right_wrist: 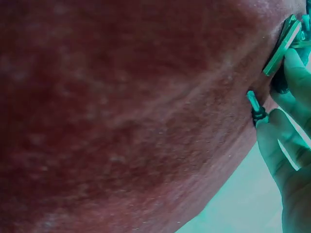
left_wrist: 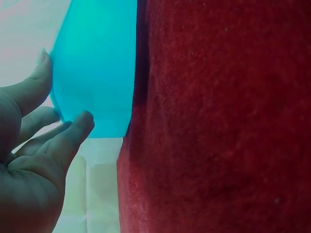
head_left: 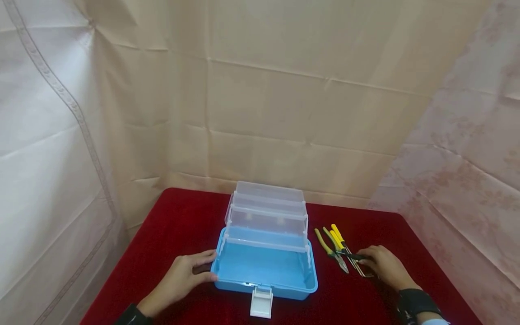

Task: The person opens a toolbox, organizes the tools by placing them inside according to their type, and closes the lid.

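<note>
A light blue toolbox [head_left: 260, 264] stands with its lid raised, its bottom tray bare. My left hand [head_left: 184, 275] touches its left side, thumb at the front left corner and fingers extended along the wall. In the left wrist view, these fingertips lie against the blue outer wall [left_wrist: 99, 73]. To the right of the box, my right hand [head_left: 383, 264] pinches a slim black-handled tool [head_left: 353, 256], its exact kind partly hidden by my fingers. That tool crosses over pliers [head_left: 323, 242] with yellow-green handles and two yellow-handled screwdrivers [head_left: 338, 232].
Clear plastic trays [head_left: 266, 216] fan out behind the box under the lid. A white latch [head_left: 261, 303] hangs at its front. Everything stands on a red cloth-covered table [head_left: 187, 225], with beige sheeting [head_left: 260, 113] behind it. A small metal-tipped piece [right_wrist: 252, 100] is by my right fingertips.
</note>
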A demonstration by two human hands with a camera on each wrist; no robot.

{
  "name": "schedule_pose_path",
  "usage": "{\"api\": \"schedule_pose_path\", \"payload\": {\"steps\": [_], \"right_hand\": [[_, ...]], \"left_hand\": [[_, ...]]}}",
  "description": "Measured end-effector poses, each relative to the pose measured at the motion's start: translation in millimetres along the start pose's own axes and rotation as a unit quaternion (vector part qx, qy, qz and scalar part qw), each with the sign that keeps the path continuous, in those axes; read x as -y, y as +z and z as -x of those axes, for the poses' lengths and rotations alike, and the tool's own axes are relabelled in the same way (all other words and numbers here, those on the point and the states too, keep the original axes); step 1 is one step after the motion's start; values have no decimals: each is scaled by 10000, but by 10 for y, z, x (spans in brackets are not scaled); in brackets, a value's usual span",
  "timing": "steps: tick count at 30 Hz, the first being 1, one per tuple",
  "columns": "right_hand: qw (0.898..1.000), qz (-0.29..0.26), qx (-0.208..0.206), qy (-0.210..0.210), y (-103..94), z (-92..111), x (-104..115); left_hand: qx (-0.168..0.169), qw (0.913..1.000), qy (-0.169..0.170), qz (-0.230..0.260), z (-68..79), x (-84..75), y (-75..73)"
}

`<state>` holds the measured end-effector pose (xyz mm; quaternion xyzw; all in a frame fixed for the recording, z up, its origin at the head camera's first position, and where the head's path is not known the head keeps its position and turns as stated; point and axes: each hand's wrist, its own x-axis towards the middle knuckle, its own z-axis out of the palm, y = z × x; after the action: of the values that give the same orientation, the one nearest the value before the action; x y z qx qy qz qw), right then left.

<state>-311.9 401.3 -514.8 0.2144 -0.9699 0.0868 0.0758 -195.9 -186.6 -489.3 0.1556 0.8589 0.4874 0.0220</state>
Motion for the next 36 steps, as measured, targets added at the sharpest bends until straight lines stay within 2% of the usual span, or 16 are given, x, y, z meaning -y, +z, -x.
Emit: {"api": "schedule_pose_path", "payload": {"steps": [5, 7, 10, 14, 18, 24, 31, 36], "right_hand": [[9999, -128, 31, 49, 32, 34, 13], [9999, -133, -6, -6, 39, 33, 25], [9993, -77, -179, -311, 41, 28, 28], [9987, 4, -329, -380, 34, 53, 32], [9987, -121, -464, -151, 19, 97, 70], [9944, -29, -1055, 65, -18, 108, 162], [9912, -82, -1139, 663, -75, 102, 238], [9847, -310, -1508, 814, -78, 83, 232]], "left_hand": [[68, 9999, -46, 91, 4, 25, -8], [90, 9998, -99, 133, 7, 41, -6], [130, 9995, -167, 228, 4, 53, 7], [158, 9993, -224, 249, 7, 47, 36], [123, 9995, -259, 161, 28, 38, 44], [90, 9995, -251, 180, 26, 38, 9], [53, 9992, -165, 356, 22, 57, 12], [-68, 9988, -45, 486, 33, 45, 19]]}}
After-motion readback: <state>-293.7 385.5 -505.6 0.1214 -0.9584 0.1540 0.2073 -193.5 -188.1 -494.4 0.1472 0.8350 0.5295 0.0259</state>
